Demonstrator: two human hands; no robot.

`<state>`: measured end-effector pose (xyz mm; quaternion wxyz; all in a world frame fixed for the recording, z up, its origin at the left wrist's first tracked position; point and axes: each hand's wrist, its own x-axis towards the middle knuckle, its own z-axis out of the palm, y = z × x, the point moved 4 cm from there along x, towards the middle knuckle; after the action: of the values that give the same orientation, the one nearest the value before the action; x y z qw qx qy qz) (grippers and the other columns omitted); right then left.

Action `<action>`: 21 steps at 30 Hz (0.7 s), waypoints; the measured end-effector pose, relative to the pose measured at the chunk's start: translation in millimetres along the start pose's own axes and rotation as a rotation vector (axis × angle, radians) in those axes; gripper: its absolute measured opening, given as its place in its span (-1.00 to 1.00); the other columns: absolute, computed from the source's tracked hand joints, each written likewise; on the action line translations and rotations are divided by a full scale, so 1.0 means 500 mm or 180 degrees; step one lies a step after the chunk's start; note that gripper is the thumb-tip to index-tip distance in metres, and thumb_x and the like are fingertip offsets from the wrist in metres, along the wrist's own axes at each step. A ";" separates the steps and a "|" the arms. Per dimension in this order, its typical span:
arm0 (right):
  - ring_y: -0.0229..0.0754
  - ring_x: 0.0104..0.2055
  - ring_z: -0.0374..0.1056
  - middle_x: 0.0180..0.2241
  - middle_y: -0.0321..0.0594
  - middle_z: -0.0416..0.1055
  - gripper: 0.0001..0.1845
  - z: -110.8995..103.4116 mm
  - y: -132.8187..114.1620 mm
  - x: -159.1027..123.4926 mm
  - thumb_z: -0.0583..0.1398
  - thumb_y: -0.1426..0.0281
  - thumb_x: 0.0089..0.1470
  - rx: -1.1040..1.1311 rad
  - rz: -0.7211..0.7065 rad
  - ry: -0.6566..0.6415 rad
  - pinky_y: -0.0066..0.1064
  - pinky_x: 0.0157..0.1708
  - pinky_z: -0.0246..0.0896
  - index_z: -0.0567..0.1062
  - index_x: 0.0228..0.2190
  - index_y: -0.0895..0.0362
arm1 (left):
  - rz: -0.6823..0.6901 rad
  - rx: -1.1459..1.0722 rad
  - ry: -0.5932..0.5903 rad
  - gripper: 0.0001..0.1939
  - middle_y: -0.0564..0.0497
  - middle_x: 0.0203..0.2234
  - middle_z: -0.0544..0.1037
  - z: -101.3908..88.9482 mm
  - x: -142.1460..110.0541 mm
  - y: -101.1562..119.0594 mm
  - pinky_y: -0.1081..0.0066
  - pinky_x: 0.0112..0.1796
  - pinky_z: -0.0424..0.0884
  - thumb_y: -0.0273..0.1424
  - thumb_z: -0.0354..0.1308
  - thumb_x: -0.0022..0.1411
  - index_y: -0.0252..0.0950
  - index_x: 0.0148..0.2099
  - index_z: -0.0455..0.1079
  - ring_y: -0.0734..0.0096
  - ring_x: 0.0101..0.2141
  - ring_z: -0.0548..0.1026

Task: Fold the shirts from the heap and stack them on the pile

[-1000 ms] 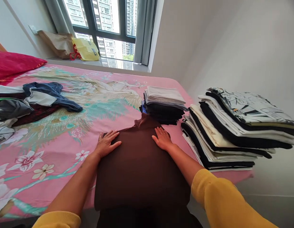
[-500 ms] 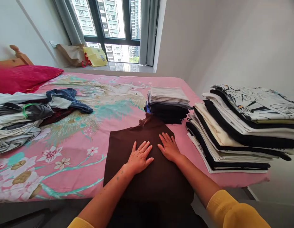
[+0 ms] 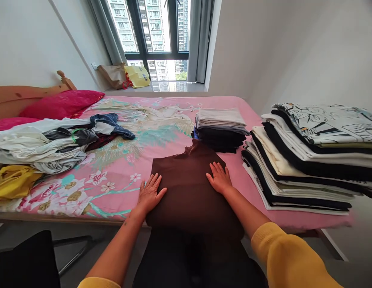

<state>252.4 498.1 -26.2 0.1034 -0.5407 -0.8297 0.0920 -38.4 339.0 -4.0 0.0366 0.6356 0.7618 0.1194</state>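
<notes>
Turtleneck (image 3: 188,192), dark brown, lies flat on a pink floral bed sheet (image 3: 282,218), its lower end running past the bed's edge toward the wearer of the head camera. Seen from that camera, the left hand (image 3: 151,194) presses open and palm-down at the garment's left edge, and the right hand (image 3: 219,178) rests open on its right edge, neither gripping. Both hands now sit wider apart than in the earlier view, when they lay closer to the middle. Collar (image 3: 192,149) points at a folded stack (image 3: 220,132) of grey and black clothes. Larger folded pile (image 3: 306,160), black and white, stands to the right, near the bed's edge. Loose heap of clothes (image 3: 38,148) lies to the left, below a red pillow (image 3: 61,104). Yellow sleeve (image 3: 288,256) covers the right forearm.
</notes>
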 end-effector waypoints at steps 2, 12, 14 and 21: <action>-0.01 0.32 -0.26 0.29 -0.11 -0.11 -0.36 -0.010 0.000 -0.026 -0.11 0.13 0.19 0.0085 0.0131 -0.0102 0.05 0.22 -0.40 0.08 0.21 0.17 | -0.0071 -0.0084 0.0083 -0.42 -0.11 0.25 0.11 -0.006 -0.023 -0.004 0.02 0.19 -0.14 -0.13 -0.05 0.24 -0.21 0.25 0.13 0.12 0.24 0.05; 0.02 0.21 0.06 0.15 0.02 0.18 -0.37 0.009 0.096 -0.502 -0.01 0.06 0.08 0.1312 0.0867 0.1321 -0.05 0.17 -0.03 0.25 0.08 0.17 | -0.0967 -0.1443 0.0873 -0.48 -0.07 0.23 0.15 0.053 -0.336 -0.012 0.11 0.19 0.05 -0.28 -0.05 0.25 -0.13 0.25 0.08 0.20 0.23 0.07; 0.05 0.10 0.24 0.03 0.05 0.33 -0.36 0.048 0.115 -0.570 0.01 0.00 0.03 0.1914 0.1379 0.1015 -0.09 0.07 0.15 0.33 0.00 0.17 | -0.1468 -0.2033 0.0661 -0.44 -0.13 0.20 0.20 0.089 -0.359 -0.012 0.14 0.13 0.19 -0.28 -0.07 0.26 -0.17 0.29 -0.02 0.20 0.18 0.19; -0.01 0.00 0.35 -0.08 -0.02 0.45 -0.40 0.054 0.083 -0.538 0.09 -0.02 -0.02 0.3050 0.1541 0.0177 -0.20 0.03 0.21 0.45 -0.13 0.19 | -0.1775 -0.3991 0.0038 -0.54 -0.14 0.08 0.40 0.124 -0.308 0.009 0.26 0.12 0.22 -0.34 0.10 0.17 -0.35 0.11 0.24 0.24 0.12 0.30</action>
<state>387.6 267.3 -82.7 0.3364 -0.6110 -0.5434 0.4672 8.3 197.6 -78.0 0.4228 0.2738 0.6842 0.5274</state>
